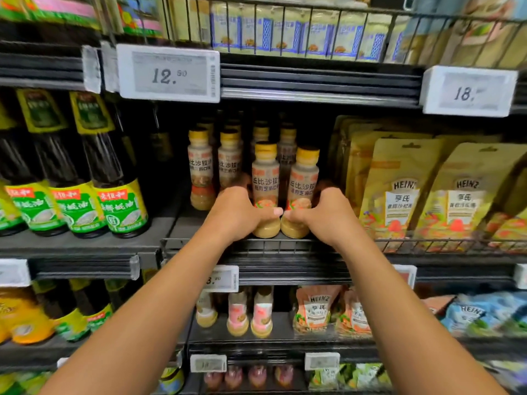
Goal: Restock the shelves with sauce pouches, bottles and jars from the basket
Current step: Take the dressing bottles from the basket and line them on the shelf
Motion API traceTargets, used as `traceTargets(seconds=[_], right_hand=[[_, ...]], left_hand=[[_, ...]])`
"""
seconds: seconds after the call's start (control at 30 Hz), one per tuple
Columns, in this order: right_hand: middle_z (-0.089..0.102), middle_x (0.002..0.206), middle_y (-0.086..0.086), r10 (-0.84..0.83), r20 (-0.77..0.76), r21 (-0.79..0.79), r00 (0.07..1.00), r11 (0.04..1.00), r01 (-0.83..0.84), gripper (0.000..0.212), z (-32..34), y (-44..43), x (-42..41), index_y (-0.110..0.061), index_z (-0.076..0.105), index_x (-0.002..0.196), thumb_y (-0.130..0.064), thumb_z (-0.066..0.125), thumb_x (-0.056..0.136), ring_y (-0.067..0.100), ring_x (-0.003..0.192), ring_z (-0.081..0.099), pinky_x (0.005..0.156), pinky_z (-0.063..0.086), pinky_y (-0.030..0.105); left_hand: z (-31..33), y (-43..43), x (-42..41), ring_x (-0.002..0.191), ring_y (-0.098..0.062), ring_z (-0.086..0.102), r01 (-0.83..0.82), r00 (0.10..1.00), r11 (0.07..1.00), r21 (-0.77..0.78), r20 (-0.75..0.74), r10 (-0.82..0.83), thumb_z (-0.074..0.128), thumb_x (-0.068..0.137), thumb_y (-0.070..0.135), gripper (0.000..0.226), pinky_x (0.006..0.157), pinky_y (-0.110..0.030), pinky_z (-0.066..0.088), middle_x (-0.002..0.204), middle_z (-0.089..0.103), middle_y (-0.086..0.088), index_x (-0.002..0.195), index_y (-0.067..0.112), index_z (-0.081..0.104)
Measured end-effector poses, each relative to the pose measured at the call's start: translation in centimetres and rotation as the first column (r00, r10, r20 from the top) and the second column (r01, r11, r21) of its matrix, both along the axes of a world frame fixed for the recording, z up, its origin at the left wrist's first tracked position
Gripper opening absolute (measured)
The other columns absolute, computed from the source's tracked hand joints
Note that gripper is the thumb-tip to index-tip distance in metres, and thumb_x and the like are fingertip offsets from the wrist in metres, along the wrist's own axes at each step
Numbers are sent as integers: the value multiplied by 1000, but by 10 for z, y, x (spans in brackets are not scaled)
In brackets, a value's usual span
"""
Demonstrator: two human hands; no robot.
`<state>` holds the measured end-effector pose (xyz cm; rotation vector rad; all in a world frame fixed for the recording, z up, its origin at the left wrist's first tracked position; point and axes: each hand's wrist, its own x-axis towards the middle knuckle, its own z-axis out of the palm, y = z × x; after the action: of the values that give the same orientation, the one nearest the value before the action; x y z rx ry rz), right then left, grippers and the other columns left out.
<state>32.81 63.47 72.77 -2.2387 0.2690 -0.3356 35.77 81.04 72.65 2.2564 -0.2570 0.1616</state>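
Two yellow-capped dressing bottles stand side by side at the front edge of the middle shelf. My left hand grips the left bottle low on its body. My right hand grips the right bottle the same way. My thumbs nearly meet across the two labels. More of the same bottles stand in rows behind and to the left. The basket is out of view.
Dark green-labelled bottles fill the shelf to the left. Yellow Heinz pouches stand to the right behind a low wire rail. A shelf with price tags hangs close above. Lower shelves hold more bottles and pouches.
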Motion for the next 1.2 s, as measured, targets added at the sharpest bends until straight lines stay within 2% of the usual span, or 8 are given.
traceTargets(seconds=[0.17,0.27,0.33,0.6,0.8,0.9,1.03,1.2], right_hand=[[66,103,1,-19,-11,-31,1000,999,19,56,3,5,-5,-14,57,110,-39,89,70,20,89,64,68,50,30],[62,100,-2,-2,-38,-73,999,997,-1,51,6,4,-13,-19,53,101,-39,88,71,18,87,61,66,48,29],[61,98,-2,4,-72,-133,997,991,-14,46,7,3,-18,-20,51,99,-40,86,75,19,85,60,60,43,28],[67,107,9,-21,-147,-258,989,966,-18,39,8,5,-15,-10,62,113,-33,78,85,29,93,64,72,48,34],[62,118,12,-26,-219,-275,975,961,-36,59,20,6,3,-8,53,125,-38,80,83,31,105,63,77,49,34],[61,125,14,-25,-298,-307,954,949,-71,61,29,8,16,-7,49,131,-31,80,84,32,113,61,74,44,32],[62,125,15,0,-297,-309,955,946,-96,52,29,6,34,-4,54,130,-19,77,86,33,113,63,75,45,30],[64,123,14,-4,-219,-283,976,957,-59,46,20,8,50,-6,57,127,-20,76,88,31,111,64,79,48,32]], left_hand=[[-1,-3,-2,87,-18,66,6,1000,999,37,9,-6,86,67,51,55,75,-36,57,98,70,-1,100,21,54],[-2,0,-6,74,-9,53,-36,998,994,100,50,31,87,66,52,54,56,-22,41,86,57,8,89,19,50],[-4,2,-12,74,-15,50,-135,988,973,187,103,117,86,66,54,58,54,-27,37,85,52,4,82,17,45],[5,-9,-19,90,-29,57,-92,995,957,275,-3,97,83,77,40,41,68,-35,43,95,59,-8,77,15,51],[6,-18,15,95,-32,65,-44,993,892,450,-82,90,68,89,47,48,77,-37,51,95,66,-12,107,4,59],[12,-27,33,108,-32,61,-39,982,846,532,-134,130,67,91,36,50,80,-36,47,119,61,-14,126,4,53],[12,-28,46,114,-32,61,-80,984,784,616,-79,162,79,80,15,54,76,-33,45,127,61,-15,127,3,56],[9,-30,53,118,-33,60,-141,980,767,626,-19,197,86,70,4,64,89,-35,50,127,61,-17,127,-1,58]])
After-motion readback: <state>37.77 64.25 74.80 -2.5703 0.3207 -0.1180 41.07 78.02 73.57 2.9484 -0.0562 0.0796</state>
